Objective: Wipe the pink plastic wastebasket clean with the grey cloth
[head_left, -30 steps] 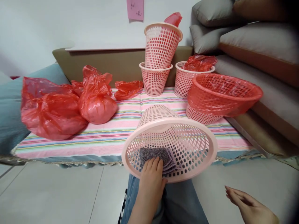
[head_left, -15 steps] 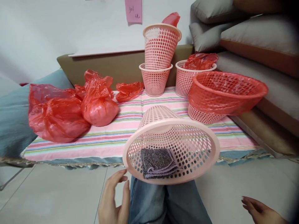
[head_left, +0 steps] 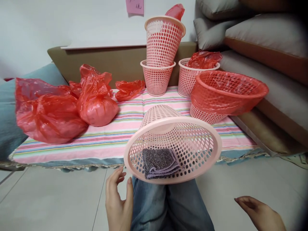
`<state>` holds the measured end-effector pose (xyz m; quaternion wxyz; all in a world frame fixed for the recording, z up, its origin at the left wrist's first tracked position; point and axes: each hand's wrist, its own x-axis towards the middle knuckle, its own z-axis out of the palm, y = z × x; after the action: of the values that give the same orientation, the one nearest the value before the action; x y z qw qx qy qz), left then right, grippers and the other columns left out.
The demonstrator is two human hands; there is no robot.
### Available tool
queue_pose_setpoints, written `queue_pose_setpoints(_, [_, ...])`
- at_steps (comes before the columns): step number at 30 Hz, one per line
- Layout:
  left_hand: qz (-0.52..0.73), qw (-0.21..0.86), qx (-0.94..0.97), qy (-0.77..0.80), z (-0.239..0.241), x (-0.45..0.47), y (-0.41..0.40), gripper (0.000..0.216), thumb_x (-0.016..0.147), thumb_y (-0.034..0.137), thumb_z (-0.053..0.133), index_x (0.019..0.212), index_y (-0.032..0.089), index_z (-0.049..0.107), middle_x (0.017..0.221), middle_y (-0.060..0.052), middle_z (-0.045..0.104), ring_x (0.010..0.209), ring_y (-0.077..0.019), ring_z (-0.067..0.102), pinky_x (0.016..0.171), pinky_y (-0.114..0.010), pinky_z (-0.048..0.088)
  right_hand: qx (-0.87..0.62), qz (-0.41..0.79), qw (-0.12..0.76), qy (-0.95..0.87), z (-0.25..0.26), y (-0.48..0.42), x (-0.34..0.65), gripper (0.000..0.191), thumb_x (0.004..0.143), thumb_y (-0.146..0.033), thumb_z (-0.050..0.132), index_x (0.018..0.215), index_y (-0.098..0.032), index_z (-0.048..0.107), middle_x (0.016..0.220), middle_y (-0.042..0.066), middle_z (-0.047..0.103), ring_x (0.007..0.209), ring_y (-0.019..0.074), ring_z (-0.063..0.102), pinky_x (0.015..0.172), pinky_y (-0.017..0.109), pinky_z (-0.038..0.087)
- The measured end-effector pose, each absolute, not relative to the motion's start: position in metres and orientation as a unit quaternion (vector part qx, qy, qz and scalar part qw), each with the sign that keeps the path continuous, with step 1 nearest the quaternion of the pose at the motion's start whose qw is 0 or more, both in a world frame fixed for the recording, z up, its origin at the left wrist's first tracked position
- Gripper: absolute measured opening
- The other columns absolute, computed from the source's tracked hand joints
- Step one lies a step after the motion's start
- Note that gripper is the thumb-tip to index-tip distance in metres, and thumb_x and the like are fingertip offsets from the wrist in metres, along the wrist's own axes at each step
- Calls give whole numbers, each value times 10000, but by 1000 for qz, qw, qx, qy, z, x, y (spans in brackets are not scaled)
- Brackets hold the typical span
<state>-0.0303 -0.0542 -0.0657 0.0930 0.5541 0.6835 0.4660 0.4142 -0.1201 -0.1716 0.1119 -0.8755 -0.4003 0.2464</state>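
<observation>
A pink perforated plastic basket [head_left: 166,128] lies tipped on its side at the bed's front edge, its mouth towards me over my knees. Inside, on its lower wall, rests a folded dark grey cloth [head_left: 160,162] with a lilac edge. My left hand [head_left: 119,200] is just left of the basket's rim, thumb and fingers apart, with nothing held. Off to the right, over the floor, my right hand [head_left: 261,211] is well away from the basket. Its fingers are loosely curved and I see nothing in them.
Knotted red plastic bags [head_left: 97,109] lie on the striped sheet [head_left: 96,146] at left. Behind are stacked baskets [head_left: 157,78] and another basket [head_left: 186,80] topped by a red bag. A red-lined basket [head_left: 211,104] stands beside piled cushions [head_left: 260,32] at right.
The whole view has shifted slightly, moving the scene up and left. My right hand now appears further left and more fully in view. My left hand remains beside the basket's rim.
</observation>
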Motion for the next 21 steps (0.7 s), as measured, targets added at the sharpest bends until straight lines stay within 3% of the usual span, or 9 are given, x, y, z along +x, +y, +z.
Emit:
queue_pose_setpoints(4, [459,183,506,706,-74,-31,-51,484,857,459,579,1263,209,496,1200,-102,580,943,-215,631,788,-379,556,-860,228,147,-432,-162,-114,412,371,557,-636,559,587,-312,737,725,22,769,721,308,735,548,333,527])
queue_pose_setpoints(9, [449,223,479,720,-77,-30,-47,550,820,535,593,1252,206,504,1065,-103,641,909,-237,649,625,-309,542,-817,199,253,-479,-130,-102,390,375,608,-599,601,656,-267,769,761,54,777,700,307,744,551,328,577])
queue_pose_setpoints(12, [444,242,471,722,-78,-27,-44,566,805,568,592,1236,211,510,1018,-95,660,902,-244,653,512,-253,496,-720,293,345,-526,-94,-90,340,306,701,-515,675,752,-228,768,821,70,780,723,256,749,639,282,605])
queue_pose_setpoints(15, [437,270,482,710,-80,-25,-41,470,818,564,581,1124,208,563,968,-71,684,867,-221,663,579,-259,522,-586,406,374,-593,-68,-70,272,205,848,-390,627,830,-228,752,723,35,762,657,194,735,638,247,603])
queue_pose_setpoints(18, [421,295,493,702,-82,-23,-41,393,840,545,568,1034,205,588,906,-51,699,843,-205,670,618,-250,522,-506,348,400,-681,-63,-40,212,230,888,-336,606,1068,-247,717,1075,67,744,1032,224,692,935,365,555])
queue_pose_setpoints(21, [414,312,492,699,-83,-23,-45,366,849,533,562,1008,204,583,885,-44,702,813,-195,673,562,-225,495,-503,298,338,-737,-75,-8,166,631,818,-462,684,1381,-227,523,1447,110,511,1403,325,373,1157,596,264])
